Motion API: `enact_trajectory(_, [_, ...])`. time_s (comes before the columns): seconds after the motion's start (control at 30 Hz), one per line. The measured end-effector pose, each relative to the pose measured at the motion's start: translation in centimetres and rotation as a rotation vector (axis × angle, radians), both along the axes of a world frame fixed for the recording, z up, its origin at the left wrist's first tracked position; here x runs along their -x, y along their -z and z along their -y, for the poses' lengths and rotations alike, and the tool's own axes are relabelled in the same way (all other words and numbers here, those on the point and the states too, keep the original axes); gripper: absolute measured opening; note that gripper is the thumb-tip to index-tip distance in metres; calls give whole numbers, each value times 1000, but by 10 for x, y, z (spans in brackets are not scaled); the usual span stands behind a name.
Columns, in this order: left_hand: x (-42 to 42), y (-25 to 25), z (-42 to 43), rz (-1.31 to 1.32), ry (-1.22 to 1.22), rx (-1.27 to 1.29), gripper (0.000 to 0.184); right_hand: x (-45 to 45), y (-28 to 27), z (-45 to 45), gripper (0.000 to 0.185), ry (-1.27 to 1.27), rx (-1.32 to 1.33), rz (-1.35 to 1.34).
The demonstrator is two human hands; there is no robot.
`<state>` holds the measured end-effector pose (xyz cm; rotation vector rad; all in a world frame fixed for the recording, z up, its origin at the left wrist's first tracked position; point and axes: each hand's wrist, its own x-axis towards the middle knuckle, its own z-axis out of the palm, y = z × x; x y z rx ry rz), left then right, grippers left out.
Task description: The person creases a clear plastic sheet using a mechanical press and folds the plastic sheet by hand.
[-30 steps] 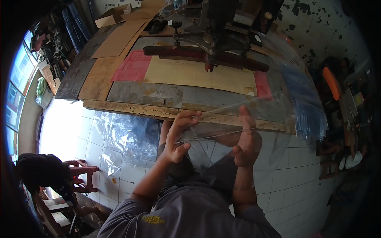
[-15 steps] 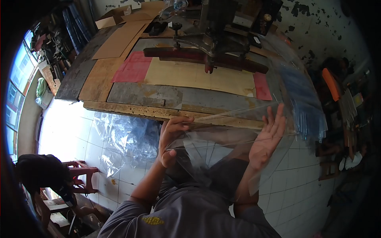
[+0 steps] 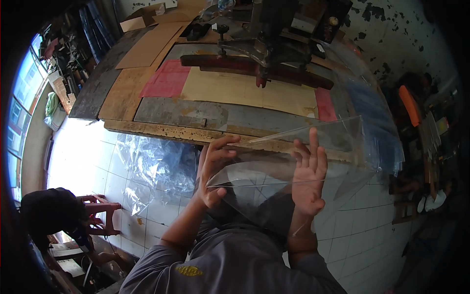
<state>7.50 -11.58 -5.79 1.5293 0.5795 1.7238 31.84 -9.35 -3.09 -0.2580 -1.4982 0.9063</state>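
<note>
A clear plastic sheet (image 3: 254, 171), folded and see-through, stretches over my lap in front of the table's edge. Its left end lies in the curve of my left hand (image 3: 214, 169), between the bent fingers and the thumb. My right hand (image 3: 309, 176) is spread against the sheet, palm facing up, fingers stretched out and not closed round it. The sheet's far right corner rises past that hand, over the table edge. Glare and transparency blur where its layers part.
Ahead stands a table with a wooden front edge (image 3: 161, 133), under a dark metal press (image 3: 264, 59). A yellow strip (image 3: 235, 88) with pink ends lies below its bar. Bluish plastic sheets (image 3: 374, 122) hang at right; crumpled clear plastic (image 3: 156, 161) is at left. A person sits lower left.
My right hand has moved left, closer to my left hand, its fingers still stretched. The sheet's right part now extends farther beyond it. My left hand has barely shifted.
</note>
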Motion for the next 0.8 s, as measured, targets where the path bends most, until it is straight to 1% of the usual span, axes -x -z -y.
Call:
enact_trajectory(0.13, [-6,-8,-13,5,-27,-142,81,20,6,3,119,-175,99,-28])
enact_trajectory(0.23, [-11,-14,-22,-2,-33,-232,88,42,15,13,123,-288,196,-63])
enact_trajectory(0.33, [-20,-22,-24,-10,-28,-262,97,57,15,20,121,-427,235,-57])
enact_trajectory(0.4, [-29,-26,-23,20,-25,-257,104,64,18,26,120,-419,246,-12])
enact_trajectory(0.43, [-27,-29,-24,-31,24,-283,102,65,19,26,120,-408,244,6])
enact_trajectory(0.53, [-28,-32,-20,-76,17,-214,105,64,23,24,121,-363,231,48])
enact_trajectory(0.63, [-34,-30,-20,-129,5,-196,114,61,24,25,123,-312,237,63])
enact_trajectory(0.73, [-38,-30,-19,-78,21,-195,108,59,29,32,124,-307,307,28])
enact_trajectory(0.8, [-37,-32,-19,-134,12,-184,108,57,30,31,124,-307,322,14])
